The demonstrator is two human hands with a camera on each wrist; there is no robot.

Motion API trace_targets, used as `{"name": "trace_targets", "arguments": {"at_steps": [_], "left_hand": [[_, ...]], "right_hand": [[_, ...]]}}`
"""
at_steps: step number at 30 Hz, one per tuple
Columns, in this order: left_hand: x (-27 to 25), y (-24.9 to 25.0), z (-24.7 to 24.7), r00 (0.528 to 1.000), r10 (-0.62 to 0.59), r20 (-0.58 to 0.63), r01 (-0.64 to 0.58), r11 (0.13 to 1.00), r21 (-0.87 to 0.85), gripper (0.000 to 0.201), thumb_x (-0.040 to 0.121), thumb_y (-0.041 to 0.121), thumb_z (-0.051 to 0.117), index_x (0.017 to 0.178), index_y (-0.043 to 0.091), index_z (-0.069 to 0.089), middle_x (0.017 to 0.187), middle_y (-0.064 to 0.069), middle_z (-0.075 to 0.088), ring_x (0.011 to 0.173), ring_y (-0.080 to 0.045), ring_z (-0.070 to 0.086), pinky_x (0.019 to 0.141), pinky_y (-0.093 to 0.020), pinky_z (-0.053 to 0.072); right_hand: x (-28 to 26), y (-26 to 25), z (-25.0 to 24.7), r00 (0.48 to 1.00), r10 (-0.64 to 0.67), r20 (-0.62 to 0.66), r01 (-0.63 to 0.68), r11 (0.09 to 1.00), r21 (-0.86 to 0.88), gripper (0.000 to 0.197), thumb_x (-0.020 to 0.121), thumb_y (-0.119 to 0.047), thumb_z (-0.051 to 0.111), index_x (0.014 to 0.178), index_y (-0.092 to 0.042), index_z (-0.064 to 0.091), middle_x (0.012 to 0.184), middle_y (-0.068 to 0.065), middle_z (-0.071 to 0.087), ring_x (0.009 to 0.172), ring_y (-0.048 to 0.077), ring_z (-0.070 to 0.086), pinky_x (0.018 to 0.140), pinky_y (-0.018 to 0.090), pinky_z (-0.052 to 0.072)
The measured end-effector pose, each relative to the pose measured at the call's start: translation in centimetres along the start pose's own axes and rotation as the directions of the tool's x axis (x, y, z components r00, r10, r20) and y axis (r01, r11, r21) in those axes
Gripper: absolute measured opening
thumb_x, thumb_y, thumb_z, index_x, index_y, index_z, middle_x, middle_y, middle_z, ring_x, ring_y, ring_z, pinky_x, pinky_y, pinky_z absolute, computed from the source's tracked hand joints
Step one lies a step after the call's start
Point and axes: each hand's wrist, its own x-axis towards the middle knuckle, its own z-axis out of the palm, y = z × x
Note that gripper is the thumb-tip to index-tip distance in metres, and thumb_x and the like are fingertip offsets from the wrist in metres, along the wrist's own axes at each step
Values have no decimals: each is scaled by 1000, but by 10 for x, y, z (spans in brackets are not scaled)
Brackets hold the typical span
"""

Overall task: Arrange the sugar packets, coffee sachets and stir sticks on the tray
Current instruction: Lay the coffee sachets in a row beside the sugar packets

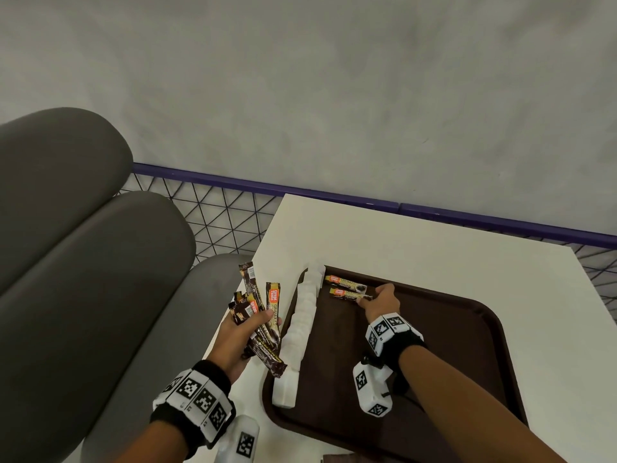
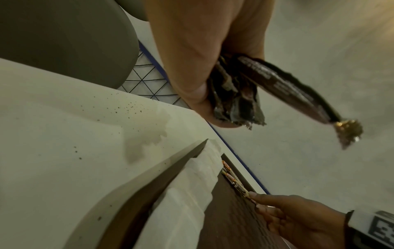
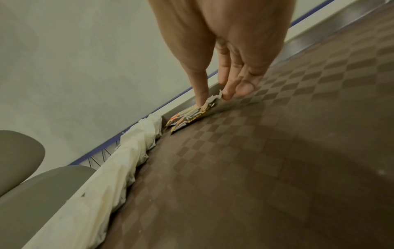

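Left hand (image 1: pixel 238 339) grips sachets (image 1: pixel 258 315) beside grey chairs (image 1: pixel 83 262).

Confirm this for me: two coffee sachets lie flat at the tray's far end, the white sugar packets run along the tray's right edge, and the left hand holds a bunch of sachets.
One thing is wrong: the head view shows the sugar packets lined along the left edge of the tray, not the right. The rest stands: two coffee sachets lie flat at the far end, and the left hand holds a bunch of sachets.

Two coffee sachets (image 1: pixel 347 288) are lying on one tray (image 1: pixel 467 345); the bunched sachets (image 1: pixel 258 315) and overlapping sugar packets (image 1: pixel 300 329) are defying counting.
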Motion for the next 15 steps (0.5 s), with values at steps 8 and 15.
{"name": "trace_targets", "arguments": {"at_steps": [8,15], "left_hand": [[-11,2,2,1000,6,28,-6,1000,20,31,84,5,64,114,5,61,101,-20,70,87,-26,71,68,-35,57],[-9,5,-9,1000,20,13,-21,999,47,30,85,5,62,114,4,60,92,-19,72,82,-25,71,67,-35,55]], "right_hand": [[-8,9,-2,998,-60,23,61,996,-60,21,83,-8,64,97,-10,49,112,18,59,104,32,57,90,38,48],[-22,9,7,956,-261,130,292,841,-456,29,92,-21,50,121,-19,52,125,9,44,123,26,33,95,33,39]]}}
